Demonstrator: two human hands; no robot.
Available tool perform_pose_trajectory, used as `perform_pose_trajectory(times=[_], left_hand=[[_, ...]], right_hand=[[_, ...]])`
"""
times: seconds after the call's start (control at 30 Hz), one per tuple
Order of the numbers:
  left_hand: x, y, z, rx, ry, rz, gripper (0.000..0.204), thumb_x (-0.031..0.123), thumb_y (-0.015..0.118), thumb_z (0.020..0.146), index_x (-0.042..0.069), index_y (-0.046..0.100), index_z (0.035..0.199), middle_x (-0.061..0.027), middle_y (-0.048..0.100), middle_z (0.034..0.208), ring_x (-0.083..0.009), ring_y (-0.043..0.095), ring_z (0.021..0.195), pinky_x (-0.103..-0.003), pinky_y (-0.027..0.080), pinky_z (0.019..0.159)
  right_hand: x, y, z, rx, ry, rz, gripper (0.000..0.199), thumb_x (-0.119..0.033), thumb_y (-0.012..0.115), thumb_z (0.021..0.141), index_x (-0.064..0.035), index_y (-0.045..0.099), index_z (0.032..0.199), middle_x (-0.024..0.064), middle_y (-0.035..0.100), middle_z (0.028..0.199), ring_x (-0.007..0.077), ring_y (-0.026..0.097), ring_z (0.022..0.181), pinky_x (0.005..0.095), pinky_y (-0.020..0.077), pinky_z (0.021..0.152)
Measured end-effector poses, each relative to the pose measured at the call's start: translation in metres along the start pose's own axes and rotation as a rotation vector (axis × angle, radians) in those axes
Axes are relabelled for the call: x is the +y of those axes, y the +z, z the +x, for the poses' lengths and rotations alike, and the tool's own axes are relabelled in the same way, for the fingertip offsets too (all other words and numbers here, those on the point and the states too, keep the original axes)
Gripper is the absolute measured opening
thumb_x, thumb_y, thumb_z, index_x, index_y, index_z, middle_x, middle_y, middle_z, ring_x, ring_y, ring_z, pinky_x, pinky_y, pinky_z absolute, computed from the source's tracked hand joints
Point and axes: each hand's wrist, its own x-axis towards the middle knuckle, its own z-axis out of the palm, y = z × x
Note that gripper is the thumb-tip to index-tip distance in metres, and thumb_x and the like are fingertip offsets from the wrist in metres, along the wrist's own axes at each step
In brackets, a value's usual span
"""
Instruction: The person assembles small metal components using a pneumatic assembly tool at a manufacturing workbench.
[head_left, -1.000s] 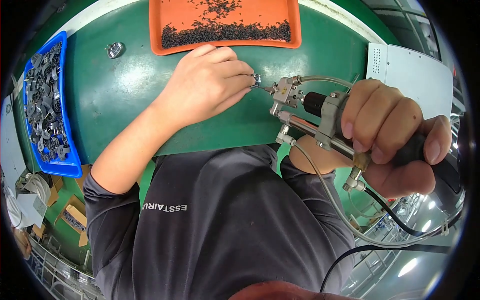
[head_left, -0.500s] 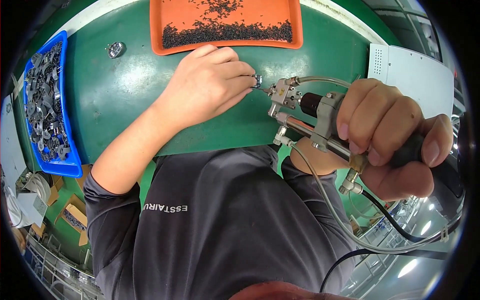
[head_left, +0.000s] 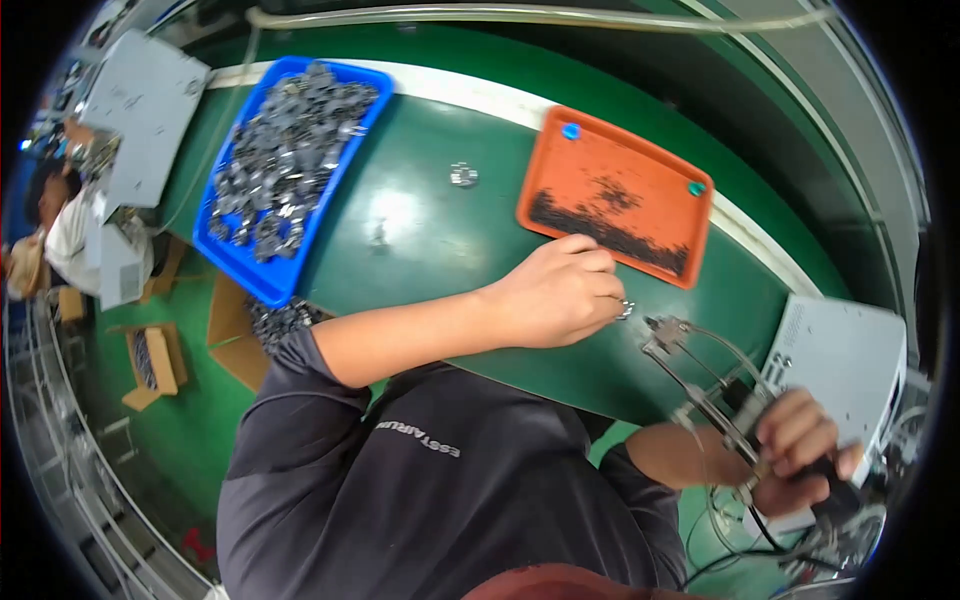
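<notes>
My left hand point(head_left: 568, 295) is over the green table point(head_left: 420, 260), near the front corner of the orange tray point(head_left: 565, 165). Its fingers pinch a small shiny metal part point(head_left: 626, 310) that pokes out past the fingertips. My right hand point(head_left: 800, 450) wraps round the black grip of a metal pneumatic hand tool point(head_left: 712, 408) with thin hoses. The tool's tip points at the small part, with a gap between them. Tiny black pieces point(head_left: 650, 245) lie heaped along the tray's near side. Another small metal part point(head_left: 463, 175) rests alone on the table.
A blue tray point(head_left: 383, 88) heaped with grey and shiny parts stands at the left. White equipment boxes are at the right point(head_left: 845, 350) and far left point(head_left: 150, 110). Open cardboard boxes point(head_left: 165, 360) sit below the table, and another person point(head_left: 80, 240) is at the far left.
The view has turned and widened, bringing all of both trays into sight. My right hand and the tool are farther away; the tool's tip, formerly at the small part, is now apart from it.
</notes>
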Motion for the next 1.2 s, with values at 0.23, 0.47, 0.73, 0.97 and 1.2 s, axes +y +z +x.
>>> perform_pose_trajectory(times=[0.23,0.47,0.73,0.97,1.2], left_hand=[[-0.074,-0.172,-0.057,0.341,-0.430,0.828,0.010,0.012,0.080,0.077,0.009,0.075,0.086,-0.0060,0.076,0.093,-0.0297,0.069,0.089,-0.043,0.053,0.081],[-0.102,-0.194,-0.064,0.335,-0.411,1.007,0.018,0.021,0.085,0.077,0.010,0.079,0.089,-0.0094,0.074,0.107,-0.0323,0.067,0.101,-0.046,0.052,0.090],[-0.195,-0.004,0.163,-0.086,-0.164,0.150,0.040,0.027,0.071,0.091,0.010,0.070,0.127,-0.0128,0.068,0.132,-0.0340,0.062,0.126,-0.043,0.049,0.109],[-0.236,0.073,0.215,-0.091,-0.213,-0.071,0.037,0.020,0.074,0.092,0.005,0.066,0.124,-0.0135,0.074,0.113,-0.0284,0.072,0.108,-0.038,0.056,0.096],[-0.082,-0.007,0.149,-0.177,-0.182,-0.166,0.026,0.014,0.073,0.092,0.003,0.067,0.114,-0.0115,0.074,0.108,-0.0263,0.072,0.102,-0.037,0.056,0.092]], right_hand=[[0.014,-0.004,-0.005,0.103,-0.016,-0.112,0.037,-0.036,0.069,0.100,-0.0150,0.048,0.122,-0.0036,0.053,0.065,0.0115,0.052,0.049,0.0247,0.0440,0.048],[0.018,-0.009,0.004,-0.037,-0.007,-0.165,0.037,-0.032,0.070,0.101,-0.0143,0.045,0.121,-0.0017,0.057,0.067,0.0134,0.057,0.051,0.0280,0.0478,0.046],[0.021,-0.002,0.002,-0.040,-0.008,-0.075,0.033,-0.027,0.067,0.102,-0.0125,0.044,0.120,-0.0004,0.055,0.068,0.0145,0.055,0.052,0.0299,0.0477,0.048],[0.017,-0.003,0.011,-0.077,0.063,-0.098,0.031,-0.032,0.063,0.105,-0.0138,0.045,0.122,-0.0014,0.054,0.070,0.0137,0.055,0.055,0.0299,0.0481,0.053],[0.018,-0.018,0.001,-0.101,0.134,-0.094,0.040,-0.042,0.059,0.106,-0.0164,0.051,0.137,-0.0009,0.055,0.076,0.0137,0.054,0.061,0.0316,0.0464,0.060]])
